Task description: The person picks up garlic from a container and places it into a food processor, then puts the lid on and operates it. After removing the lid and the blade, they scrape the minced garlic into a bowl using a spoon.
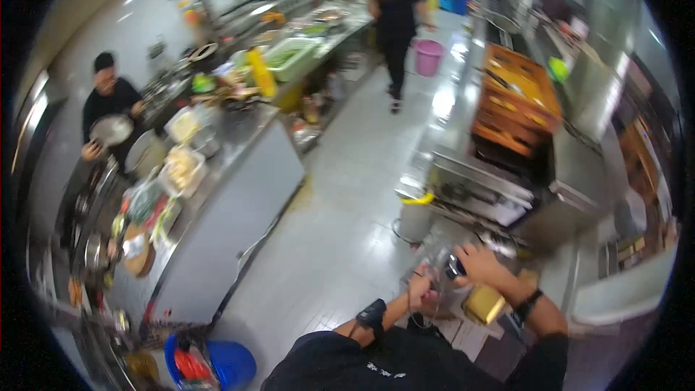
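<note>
My left hand point(418, 289) is closed at the near side of a clear, crinkled plastic thing point(437, 259), perhaps a bag; blur hides its exact shape. Just right of it, my right hand point(483, 265) curls its fingers round a dark, shiny, round-ended object point(455, 267), which I cannot tell the kind of. Both hands are close together in front of my body. Under my right wrist sits a golden-yellow box-like block point(483, 305).
A grey bin with yellow rim point(415, 221) stands ahead of my hands, beside a steel counter bearing an orange-brown tray point(517, 94). Left is a steel prep counter point(250, 119) with food tubs. Two people work farther off. A blue bucket point(235, 363) stands lower left.
</note>
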A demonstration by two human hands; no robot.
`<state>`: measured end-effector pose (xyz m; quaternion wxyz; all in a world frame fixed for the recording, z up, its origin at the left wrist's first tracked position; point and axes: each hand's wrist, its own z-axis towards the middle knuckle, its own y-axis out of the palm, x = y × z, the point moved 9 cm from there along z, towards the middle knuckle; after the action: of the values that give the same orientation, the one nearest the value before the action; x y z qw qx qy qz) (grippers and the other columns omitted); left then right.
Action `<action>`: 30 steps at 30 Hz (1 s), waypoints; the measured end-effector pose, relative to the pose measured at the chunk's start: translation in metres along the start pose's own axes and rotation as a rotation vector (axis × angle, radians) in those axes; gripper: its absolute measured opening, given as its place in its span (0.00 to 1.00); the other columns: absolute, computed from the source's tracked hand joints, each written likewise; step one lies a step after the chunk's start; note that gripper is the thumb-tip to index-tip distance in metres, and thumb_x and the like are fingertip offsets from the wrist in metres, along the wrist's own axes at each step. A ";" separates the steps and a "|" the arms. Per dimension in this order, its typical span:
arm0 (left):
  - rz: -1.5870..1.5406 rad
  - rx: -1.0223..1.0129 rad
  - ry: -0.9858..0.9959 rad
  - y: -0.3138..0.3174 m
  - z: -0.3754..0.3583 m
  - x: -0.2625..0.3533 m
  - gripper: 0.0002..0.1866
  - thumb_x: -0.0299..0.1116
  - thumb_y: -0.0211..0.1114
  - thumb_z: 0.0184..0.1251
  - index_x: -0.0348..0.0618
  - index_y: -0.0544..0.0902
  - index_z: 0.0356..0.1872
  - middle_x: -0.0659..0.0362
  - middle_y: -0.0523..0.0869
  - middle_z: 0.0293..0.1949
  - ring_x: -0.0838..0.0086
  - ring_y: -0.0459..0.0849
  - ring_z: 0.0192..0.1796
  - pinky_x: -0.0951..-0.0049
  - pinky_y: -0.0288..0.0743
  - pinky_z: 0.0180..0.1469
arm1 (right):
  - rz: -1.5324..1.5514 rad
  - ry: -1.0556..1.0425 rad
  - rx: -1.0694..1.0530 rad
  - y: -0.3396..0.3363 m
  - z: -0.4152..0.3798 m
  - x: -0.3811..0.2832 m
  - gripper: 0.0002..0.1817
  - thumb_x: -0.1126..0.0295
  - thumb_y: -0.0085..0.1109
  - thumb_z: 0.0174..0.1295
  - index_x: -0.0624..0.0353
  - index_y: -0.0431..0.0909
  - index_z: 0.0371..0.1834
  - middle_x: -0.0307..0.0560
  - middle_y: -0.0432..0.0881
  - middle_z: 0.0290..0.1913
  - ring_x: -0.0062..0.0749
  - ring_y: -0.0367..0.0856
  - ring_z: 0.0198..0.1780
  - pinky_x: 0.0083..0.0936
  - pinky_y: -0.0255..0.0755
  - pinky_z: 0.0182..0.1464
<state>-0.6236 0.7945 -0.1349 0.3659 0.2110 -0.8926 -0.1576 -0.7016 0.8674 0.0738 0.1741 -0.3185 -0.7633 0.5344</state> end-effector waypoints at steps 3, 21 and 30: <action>0.001 -0.033 0.111 -0.010 0.010 0.002 0.24 0.40 0.53 0.70 0.51 0.62 0.64 0.56 0.80 0.43 0.70 0.83 0.21 0.78 0.67 0.13 | -0.291 -0.436 0.145 0.028 0.006 -0.003 0.37 0.63 0.67 0.45 0.41 0.66 0.63 0.40 0.65 0.66 0.50 0.66 0.63 0.43 0.67 0.60; -0.192 0.043 0.114 0.002 0.001 0.007 0.33 0.40 0.58 0.68 0.55 0.53 0.70 0.55 0.83 0.37 0.69 0.84 0.20 0.79 0.58 0.11 | -0.129 -0.120 0.082 0.020 0.026 -0.008 0.39 0.65 0.70 0.36 0.57 0.67 0.57 0.46 0.75 0.50 0.48 0.72 0.53 0.38 0.71 0.49; -0.169 0.113 0.130 0.014 -0.015 0.022 0.27 0.41 0.58 0.69 0.49 0.59 0.65 0.53 0.80 0.46 0.63 0.85 0.22 0.83 0.59 0.11 | 0.199 0.198 -0.164 0.012 0.035 0.015 0.50 0.47 0.67 0.43 0.63 0.58 0.68 0.63 0.72 0.55 0.60 0.76 0.52 0.47 0.75 0.49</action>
<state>-0.6307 0.7937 -0.1052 0.3961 0.3154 -0.8535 -0.1233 -0.7305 0.8551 0.0487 0.1681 -0.4567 -0.7482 0.4510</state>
